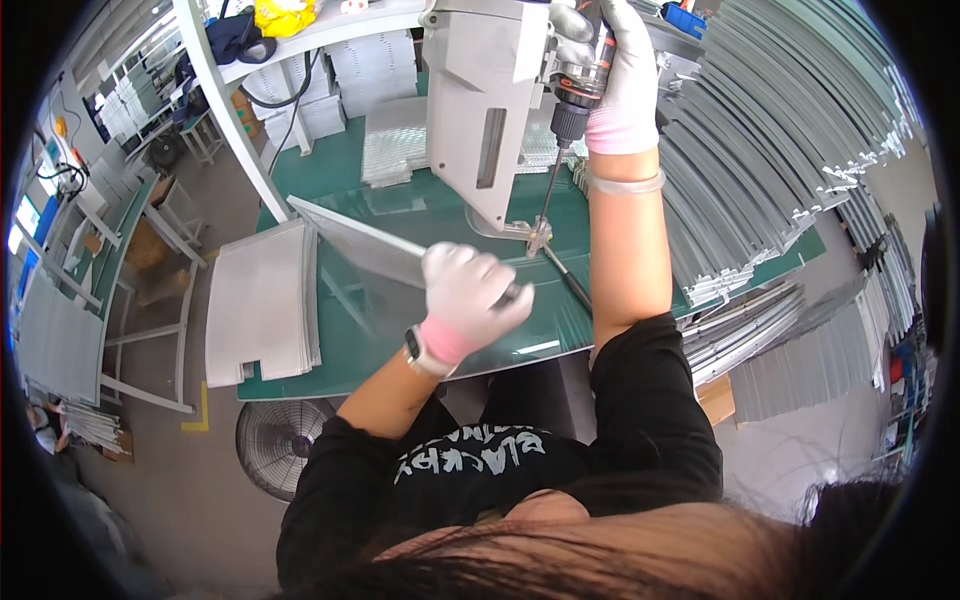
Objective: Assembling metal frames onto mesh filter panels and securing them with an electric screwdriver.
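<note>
My right hand [628, 85], in a white glove with a pink cuff, is wrapped round a black-and-grey power screwdriver [580, 88]. Its long bit [551, 185] points down at a small metal-and-clear fixture [538, 238] on the table. Closer to me, my left hand [470, 295], gloved the same way, is closed at the corner of a thin pale panel [365, 245] with a white edge. That panel is held tilted above the green tabletop. A small dark piece [511, 295] shows at the left fingers; I cannot make out what it is.
A grey machine housing [482, 100] rises beyond the fixture. On the left lies a stack of white panels [262, 300]; more stacks [393, 140] stand behind. Long grey strips [790, 130] fill the right side. A dark rod [570, 280] lies near the fixture. Below is a fan [280, 450].
</note>
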`<state>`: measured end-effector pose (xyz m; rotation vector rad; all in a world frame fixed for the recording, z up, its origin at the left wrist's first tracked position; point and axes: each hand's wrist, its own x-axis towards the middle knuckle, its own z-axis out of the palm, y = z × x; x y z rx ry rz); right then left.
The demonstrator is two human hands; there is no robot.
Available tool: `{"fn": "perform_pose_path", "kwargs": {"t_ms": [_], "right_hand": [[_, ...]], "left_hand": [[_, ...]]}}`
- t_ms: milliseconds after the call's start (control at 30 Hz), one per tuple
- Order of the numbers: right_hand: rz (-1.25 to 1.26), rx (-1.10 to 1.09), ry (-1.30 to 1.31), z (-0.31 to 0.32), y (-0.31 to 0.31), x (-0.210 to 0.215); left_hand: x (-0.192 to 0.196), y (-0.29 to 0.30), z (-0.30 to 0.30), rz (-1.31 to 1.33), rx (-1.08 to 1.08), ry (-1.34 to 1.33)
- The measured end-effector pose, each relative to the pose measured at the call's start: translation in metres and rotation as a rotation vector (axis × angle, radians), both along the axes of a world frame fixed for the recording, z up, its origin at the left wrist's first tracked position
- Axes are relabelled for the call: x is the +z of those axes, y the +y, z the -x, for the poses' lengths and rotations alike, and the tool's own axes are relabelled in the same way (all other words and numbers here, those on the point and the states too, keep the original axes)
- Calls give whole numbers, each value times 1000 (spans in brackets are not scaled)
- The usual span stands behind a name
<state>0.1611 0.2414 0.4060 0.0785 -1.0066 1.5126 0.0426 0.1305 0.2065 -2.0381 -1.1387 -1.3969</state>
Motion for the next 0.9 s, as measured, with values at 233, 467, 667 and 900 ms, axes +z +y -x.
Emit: {"fn": "perform_pose_path", "kwargs": {"t_ms": [233,467,667,900], "right_hand": [[-251,175,-235,-11,4,-20],[-231,83,-260,0,-14,-41],[-210,48,-268,9,-38,-50],[-154,26,-309,7,-53,-85]], "left_hand": [[-125,-154,93,563,-341,553],[-107,-150,103,674,-148,588],[-53,-73,75,627,291,212],[-58,-70,30,569,312,95]]}}
